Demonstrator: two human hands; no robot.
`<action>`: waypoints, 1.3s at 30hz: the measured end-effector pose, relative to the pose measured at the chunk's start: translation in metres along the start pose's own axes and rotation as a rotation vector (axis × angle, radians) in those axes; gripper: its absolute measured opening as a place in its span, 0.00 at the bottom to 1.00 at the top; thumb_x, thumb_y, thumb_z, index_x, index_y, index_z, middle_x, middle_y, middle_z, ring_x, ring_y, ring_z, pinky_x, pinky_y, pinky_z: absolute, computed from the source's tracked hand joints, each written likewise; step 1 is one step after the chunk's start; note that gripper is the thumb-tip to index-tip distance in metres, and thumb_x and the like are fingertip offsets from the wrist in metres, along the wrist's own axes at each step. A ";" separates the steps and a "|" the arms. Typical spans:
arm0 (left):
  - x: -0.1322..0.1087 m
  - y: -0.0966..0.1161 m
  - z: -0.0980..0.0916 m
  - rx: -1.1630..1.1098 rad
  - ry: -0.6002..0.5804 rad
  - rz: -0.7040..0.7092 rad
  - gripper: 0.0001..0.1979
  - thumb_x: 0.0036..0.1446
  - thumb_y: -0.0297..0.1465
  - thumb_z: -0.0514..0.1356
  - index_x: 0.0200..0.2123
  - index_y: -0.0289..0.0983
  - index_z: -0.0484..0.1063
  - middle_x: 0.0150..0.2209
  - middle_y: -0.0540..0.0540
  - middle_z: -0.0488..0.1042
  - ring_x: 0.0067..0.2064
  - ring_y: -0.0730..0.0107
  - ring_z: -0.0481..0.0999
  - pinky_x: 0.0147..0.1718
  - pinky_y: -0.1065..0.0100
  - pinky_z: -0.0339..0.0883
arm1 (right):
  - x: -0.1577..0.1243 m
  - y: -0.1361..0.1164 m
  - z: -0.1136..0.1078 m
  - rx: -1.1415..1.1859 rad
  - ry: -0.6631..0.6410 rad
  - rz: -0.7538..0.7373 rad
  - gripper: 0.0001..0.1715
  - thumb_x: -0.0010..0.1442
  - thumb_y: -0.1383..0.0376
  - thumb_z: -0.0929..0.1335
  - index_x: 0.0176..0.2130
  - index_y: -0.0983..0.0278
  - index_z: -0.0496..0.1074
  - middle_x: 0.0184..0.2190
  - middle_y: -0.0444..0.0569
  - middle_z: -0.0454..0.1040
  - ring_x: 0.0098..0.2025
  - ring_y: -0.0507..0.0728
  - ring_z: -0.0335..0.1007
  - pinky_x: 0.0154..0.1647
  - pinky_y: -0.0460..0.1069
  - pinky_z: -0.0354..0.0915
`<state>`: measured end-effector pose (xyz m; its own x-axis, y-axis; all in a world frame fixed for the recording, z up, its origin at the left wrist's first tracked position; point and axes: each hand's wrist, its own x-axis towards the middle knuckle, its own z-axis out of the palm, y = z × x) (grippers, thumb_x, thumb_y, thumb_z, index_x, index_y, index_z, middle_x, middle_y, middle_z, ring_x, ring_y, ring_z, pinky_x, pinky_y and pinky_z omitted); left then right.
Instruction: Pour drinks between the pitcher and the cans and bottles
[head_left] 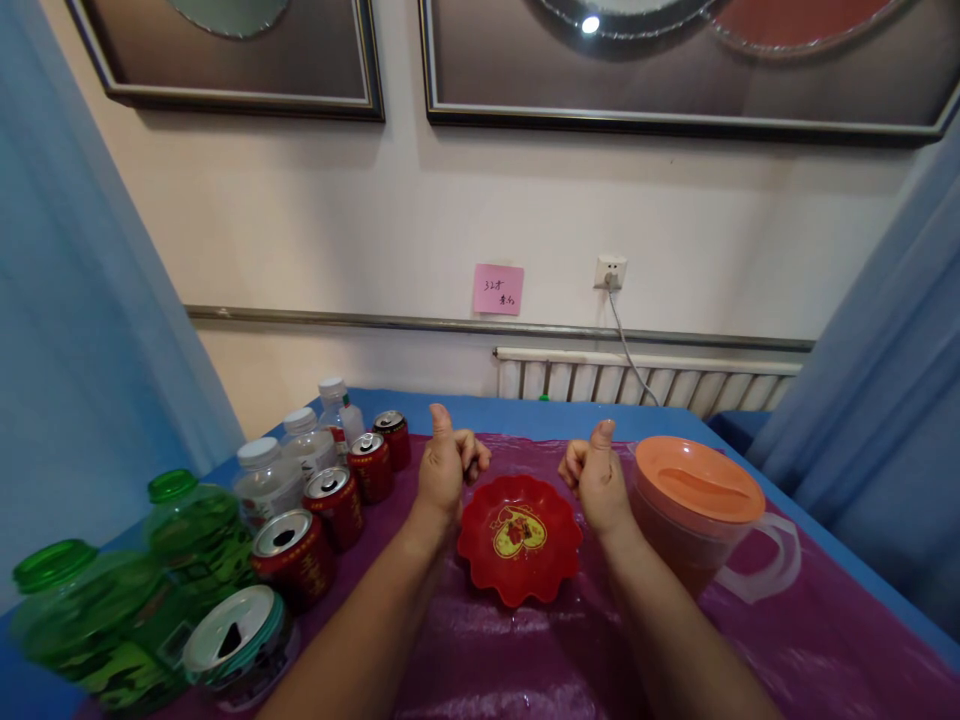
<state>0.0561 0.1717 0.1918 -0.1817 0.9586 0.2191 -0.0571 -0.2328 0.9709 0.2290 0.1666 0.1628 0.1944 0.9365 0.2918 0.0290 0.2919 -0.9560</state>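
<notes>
Thumb raised and fingers curled in, my left hand (446, 462) is held above the table, just left of a red scalloped dish (487, 545). My right hand (598, 470) mirrors it on the dish's right side, thumb also up and fingers folded. Neither hand shows anything in its grip. The dish bears a yellow heart-like print in its middle. Close to my right hand and forearm stands a clear pitcher (701, 500) with an orange lid and a handle on its right; it holds liquid. My forearm partly covers it.
Left of my arm stand several red drink cans (334, 505), a green-rimmed can (236, 640), clear bottles with white caps (266, 480) and green bottles (97, 620). A purple sheet (750, 650) covers the blue table. Behind are a radiator (675, 375) and a plugged-in socket (610, 272); blue curtains (90, 250) flank both sides.
</notes>
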 end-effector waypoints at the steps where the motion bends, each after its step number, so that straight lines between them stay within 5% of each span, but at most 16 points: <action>1: 0.000 0.000 0.000 -0.003 -0.001 0.002 0.41 0.56 0.68 0.37 0.11 0.40 0.53 0.15 0.48 0.65 0.16 0.76 0.58 0.17 0.70 0.51 | 0.000 0.000 0.000 -0.001 0.002 -0.001 0.46 0.58 0.27 0.44 0.15 0.57 0.53 0.13 0.43 0.58 0.18 0.52 0.53 0.22 0.49 0.47; 22: 0.000 0.011 0.005 -0.008 -0.034 0.014 0.42 0.54 0.70 0.39 0.10 0.40 0.54 0.15 0.47 0.65 0.17 0.75 0.58 0.17 0.69 0.50 | -0.001 0.000 0.013 0.029 -0.016 -0.015 0.45 0.60 0.28 0.44 0.15 0.57 0.53 0.12 0.42 0.56 0.17 0.52 0.54 0.21 0.49 0.49; 27: 0.001 0.012 0.010 0.004 -0.058 0.037 0.41 0.55 0.68 0.40 0.10 0.40 0.54 0.15 0.47 0.65 0.17 0.74 0.58 0.17 0.69 0.50 | -0.008 -0.016 0.015 -0.023 -0.033 -0.045 0.47 0.63 0.31 0.45 0.15 0.59 0.60 0.15 0.45 0.64 0.20 0.53 0.60 0.26 0.49 0.56; 33: -0.004 0.007 0.021 0.037 -0.092 0.097 0.35 0.58 0.61 0.52 0.13 0.40 0.58 0.16 0.49 0.67 0.19 0.74 0.60 0.19 0.70 0.53 | -0.058 -0.036 -0.026 -0.009 -0.180 -0.033 0.46 0.66 0.33 0.48 0.20 0.61 0.65 0.18 0.44 0.65 0.20 0.51 0.57 0.25 0.48 0.54; 39: -0.012 -0.002 0.033 0.078 -0.102 0.092 0.28 0.58 0.54 0.58 0.17 0.39 0.63 0.20 0.49 0.71 0.20 0.74 0.64 0.22 0.70 0.59 | -0.138 -0.002 -0.110 -0.017 -0.071 -0.036 0.35 0.73 0.45 0.53 0.25 0.62 0.66 0.22 0.44 0.65 0.24 0.52 0.60 0.26 0.47 0.56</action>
<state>0.0910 0.1665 0.1901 -0.0817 0.9466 0.3119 0.0326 -0.3103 0.9501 0.3100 0.0152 0.1212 0.1225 0.9373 0.3264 0.0511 0.3225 -0.9452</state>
